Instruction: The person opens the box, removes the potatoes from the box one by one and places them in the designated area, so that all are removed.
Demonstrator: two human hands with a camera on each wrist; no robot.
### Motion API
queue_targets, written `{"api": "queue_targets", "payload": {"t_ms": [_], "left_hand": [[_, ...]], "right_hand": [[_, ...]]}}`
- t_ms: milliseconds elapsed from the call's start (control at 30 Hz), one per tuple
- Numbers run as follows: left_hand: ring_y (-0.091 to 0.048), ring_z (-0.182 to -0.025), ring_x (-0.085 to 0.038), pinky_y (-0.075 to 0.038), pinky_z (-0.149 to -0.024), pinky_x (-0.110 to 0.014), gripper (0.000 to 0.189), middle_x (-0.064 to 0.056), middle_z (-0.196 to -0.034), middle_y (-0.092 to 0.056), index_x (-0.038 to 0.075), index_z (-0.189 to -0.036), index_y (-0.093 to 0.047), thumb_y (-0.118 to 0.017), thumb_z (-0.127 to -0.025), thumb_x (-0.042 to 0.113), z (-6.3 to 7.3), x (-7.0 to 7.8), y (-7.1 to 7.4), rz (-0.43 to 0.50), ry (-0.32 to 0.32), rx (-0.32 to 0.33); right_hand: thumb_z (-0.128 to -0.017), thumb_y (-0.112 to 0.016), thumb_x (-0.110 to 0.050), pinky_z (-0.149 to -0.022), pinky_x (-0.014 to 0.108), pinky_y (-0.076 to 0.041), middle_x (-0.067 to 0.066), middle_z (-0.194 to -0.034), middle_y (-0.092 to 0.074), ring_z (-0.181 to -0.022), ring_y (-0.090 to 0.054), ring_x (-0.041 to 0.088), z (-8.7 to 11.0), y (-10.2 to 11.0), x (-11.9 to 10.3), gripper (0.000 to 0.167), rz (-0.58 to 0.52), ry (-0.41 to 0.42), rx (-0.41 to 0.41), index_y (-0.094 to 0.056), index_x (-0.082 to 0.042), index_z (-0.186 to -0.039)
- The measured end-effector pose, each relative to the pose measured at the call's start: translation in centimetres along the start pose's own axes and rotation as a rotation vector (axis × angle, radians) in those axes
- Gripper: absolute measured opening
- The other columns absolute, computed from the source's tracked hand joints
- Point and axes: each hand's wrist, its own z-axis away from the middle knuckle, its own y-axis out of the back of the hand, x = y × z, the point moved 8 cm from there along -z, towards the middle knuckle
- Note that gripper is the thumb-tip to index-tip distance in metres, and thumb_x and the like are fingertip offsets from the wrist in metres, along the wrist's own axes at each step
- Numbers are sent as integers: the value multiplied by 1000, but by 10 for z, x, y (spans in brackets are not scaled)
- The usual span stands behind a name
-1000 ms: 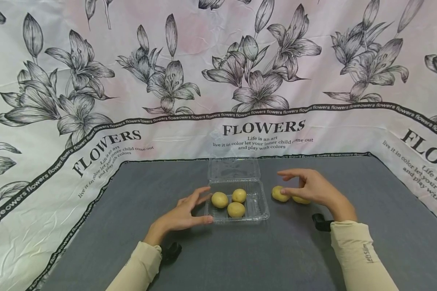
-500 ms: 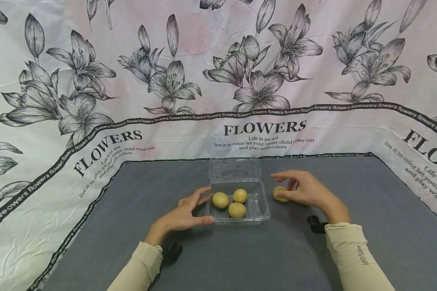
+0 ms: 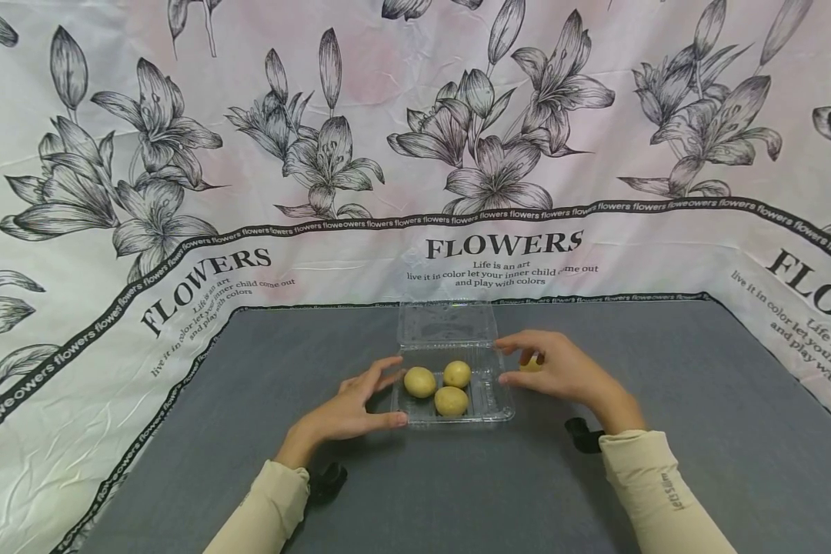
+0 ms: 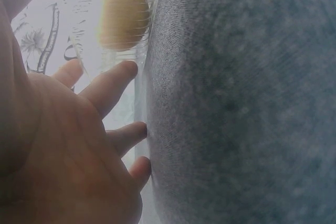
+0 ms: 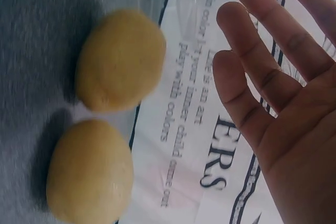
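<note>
A clear plastic clamshell box (image 3: 492, 396) stands on the table with its lid (image 3: 446, 323) raised at the back. Three yellow potatoes, one at the left (image 3: 419, 382), one behind (image 3: 457, 375) and one in front (image 3: 451, 402), lie inside. My left hand (image 3: 349, 404) spreads along the box's left side, thumb at the front corner. My right hand (image 3: 561, 369) has its fingertips right at the box's right rim, thumb apart from fingers. Beneath and beyond this hand two more potatoes rest on the table, a farther one (image 5: 123, 59) and a nearer one (image 5: 90, 174) in the right wrist view.
A grey cloth (image 3: 457, 492) covers the table. White fabric (image 3: 360, 261) printed with flowers and lettering hangs behind and at both sides. Black camera mounts, left (image 3: 327, 481) and right (image 3: 585, 435), stick out under the wrists.
My right hand has moved left from over the loose potatoes to the box's right rim. Those potatoes have stayed on the table. My left hand has kept its place.
</note>
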Motion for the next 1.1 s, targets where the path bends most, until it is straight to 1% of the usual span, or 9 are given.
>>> {"api": "queue_targets", "payload": {"t_ms": [200, 400, 467, 633, 767, 833, 1000, 1100], "left_hand": [[-19, -158, -31, -10, -119, -65, 93, 5, -162, -41, 27, -163, -17, -72, -92, 51, -1, -1, 0, 4, 1, -1], [-18, -158, -31, -10, -119, -64, 94, 6, -162, -40, 28, -163, -17, -72, -91, 53, -1, -2, -1, 4, 10, -6], [-18, -158, -31, -10, -119, -65, 94, 6, -162, -40, 28, -163, -17, -72, -91, 54, -1, -2, -1, 2, 10, -5], [-18, -158, -31, -9, -119, -64, 94, 7, -162, -40, 29, -163, -17, -72, -91, 53, 0, -1, 0, 2, 10, -5], [-18, -158, -31, -9, -119, -64, 94, 7, -162, -40, 29, -163, -17, -72, -91, 53, 0, -1, 0, 3, 7, -6], [-18, -158, -32, -9, -119, -65, 94, 7, -162, -40, 29, -163, -17, -72, -91, 54, -1, -1, 0, 3, 5, -6], [-18, -158, -32, -10, -119, -65, 93, 7, -162, -41, 30, -162, -17, -72, -91, 54, -1, -1, 0, 3, 6, 0], [-19, -158, -32, -10, -119, -65, 93, 7, -162, -41, 30, -162, -17, -72, -91, 54, 0, 0, 0, -1, 4, 1]], "right_hand": [[-86, -84, -27, -74, 40, -53, 13, -122, -72, -93, -64, 25, -4, -15, -12, 51, -27, 19, -33, -69, -10, -131], [-86, -84, -26, -89, 53, -54, 12, -126, -71, -101, -67, 30, -7, -29, -19, 53, -46, 49, -60, -67, -10, -133], [-86, -83, -27, -91, 54, -53, 11, -126, -71, -103, -67, 31, -7, -33, -21, 53, -43, 61, -65, -67, -10, -134], [-87, -83, -30, -93, 53, -53, 6, -126, -71, -106, -67, 28, -7, -38, -23, 51, -22, 56, -66, -68, -15, -133], [-86, -83, -32, -90, 52, -54, 2, -126, -71, -106, -66, 23, -7, -39, -24, 50, 3, 36, -59, -69, -19, -131], [-86, -83, -32, -89, 51, -55, 1, -126, -71, -106, -66, 23, -7, -41, -24, 49, 15, 40, -56, -69, -20, -131], [-86, -83, -26, -88, 49, -56, 6, -124, -72, -104, -68, 29, -8, -44, -29, 47, -8, 122, -52, -69, -12, -129], [-86, -83, -23, -86, 47, -56, 8, -122, -73, -101, -67, 30, -8, -46, -30, 46, -14, 159, -50, -70, -9, -128]]}}
